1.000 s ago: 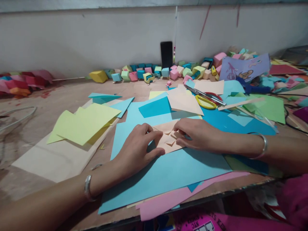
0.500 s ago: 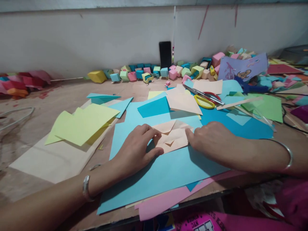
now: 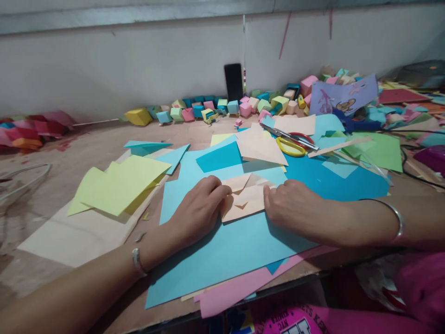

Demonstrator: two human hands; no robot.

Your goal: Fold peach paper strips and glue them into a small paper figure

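A small peach paper piece (image 3: 247,198), folded and with a V-shaped cut in it, lies over a light blue sheet (image 3: 222,260). My left hand (image 3: 203,204) grips its left edge, fingers curled and the thumb hidden. At the opposite edge, my right hand (image 3: 290,206) is closed on the paper with its index finger along the side. A loose flap of the piece stands up along its far side. Behind it lie a dark blue folded paper (image 3: 220,157) and a larger peach sheet (image 3: 260,147).
Scissors with yellow and red handles (image 3: 291,146) rest beyond my right hand. Yellow-green sheets (image 3: 120,183) lie on cream paper at the left. Small coloured paper boxes (image 3: 198,111) line the wall, where a phone (image 3: 233,82) leans. Green paper (image 3: 378,150) is at the right.
My left hand's fingers have curled in, and its thumb has gone out of sight. My right hand's fingers have closed further at the paper's right edge. The camera view has shifted slightly.
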